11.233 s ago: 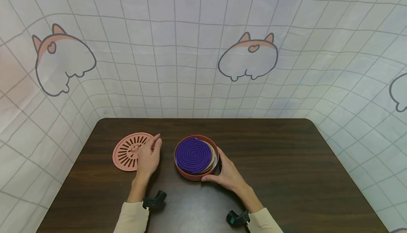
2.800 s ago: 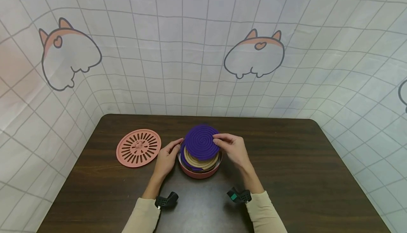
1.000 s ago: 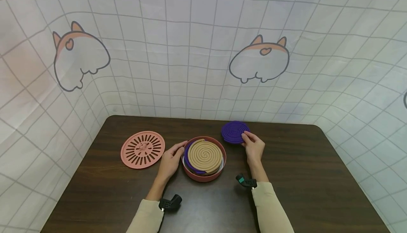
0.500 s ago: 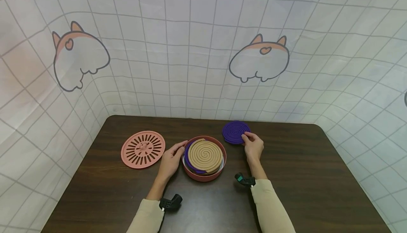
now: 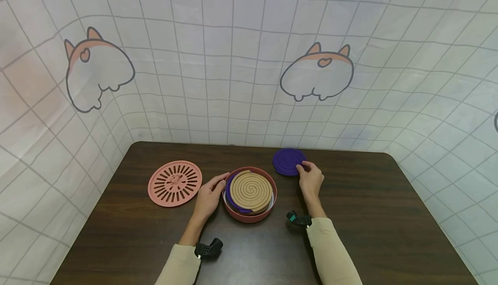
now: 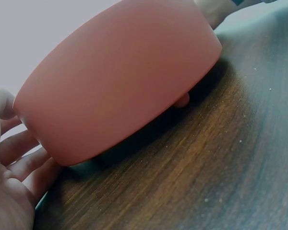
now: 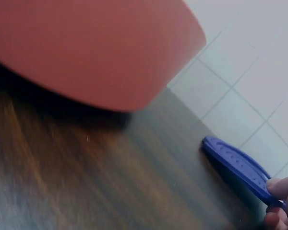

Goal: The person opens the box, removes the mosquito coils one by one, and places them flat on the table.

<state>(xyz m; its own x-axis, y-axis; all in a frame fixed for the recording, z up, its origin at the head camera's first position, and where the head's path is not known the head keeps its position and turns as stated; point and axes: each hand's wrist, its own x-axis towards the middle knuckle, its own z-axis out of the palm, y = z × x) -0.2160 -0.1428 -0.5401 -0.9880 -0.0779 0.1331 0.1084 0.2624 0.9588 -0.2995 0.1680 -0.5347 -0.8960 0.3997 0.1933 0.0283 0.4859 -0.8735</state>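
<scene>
A purple mosquito coil (image 5: 287, 162) lies near the table's back edge. My right hand (image 5: 311, 182) pinches its near right edge; in the right wrist view the thumb and a finger hold the purple coil (image 7: 237, 165) at its rim. A round reddish box (image 5: 246, 219) stands mid-table. Inside it a tan coil (image 5: 250, 191) lies on top, with part of another purple coil (image 5: 229, 196) showing underneath. My left hand (image 5: 209, 197) rests against the box's left side. The left wrist view shows several extended fingers (image 6: 31, 163) along the wall of the box (image 6: 120, 81).
A pink slotted lid (image 5: 175, 184) lies flat on the dark wooden table (image 5: 381, 216), left of my left hand. A white grid-patterned curtain (image 5: 218, 81) rises behind the table and along both sides. Each wrist wears a black camera.
Earlier my left hand touched the lid. My right hand has carried the purple coil from the box's stack to the table behind right. In the last second almost nothing has moved.
</scene>
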